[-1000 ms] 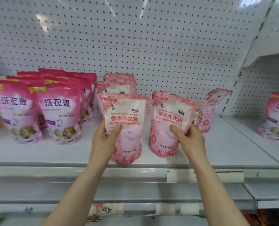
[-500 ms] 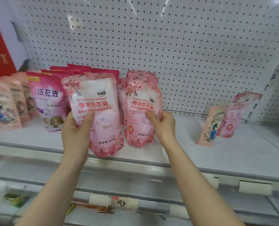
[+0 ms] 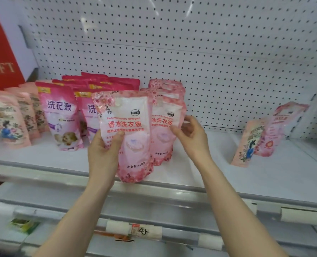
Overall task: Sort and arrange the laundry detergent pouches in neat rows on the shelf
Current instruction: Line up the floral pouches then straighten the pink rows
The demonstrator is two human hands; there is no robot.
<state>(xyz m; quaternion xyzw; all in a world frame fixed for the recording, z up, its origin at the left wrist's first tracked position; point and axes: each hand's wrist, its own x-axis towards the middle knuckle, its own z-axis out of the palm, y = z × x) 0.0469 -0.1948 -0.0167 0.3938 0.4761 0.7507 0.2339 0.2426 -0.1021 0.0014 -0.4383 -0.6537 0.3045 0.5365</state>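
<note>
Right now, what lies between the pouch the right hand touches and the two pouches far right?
Only the right hand and bare white shelf, as the head view shows.

This is a shop: a white metal shelf (image 3: 228,175) with a perforated back panel (image 3: 191,52) carries detergent pouches (image 3: 61,115) of like brands, standing in rows toward its left end. A handwritten price label (image 3: 141,231) sits on the front edging below it. A red board (image 3: 0,58) lettered GIFT rises beyond the left corner.

Held pouch (image 3: 128,134) in left hand (image 3: 102,154), over front edge of shelf (image 3: 283,173). Just behind-right: file of pouches (image 3: 165,125), right hand (image 3: 191,134) at its front, possibly touching. More pouches (image 3: 61,115) stand left; two pouches (image 3: 261,138) well right.
</note>
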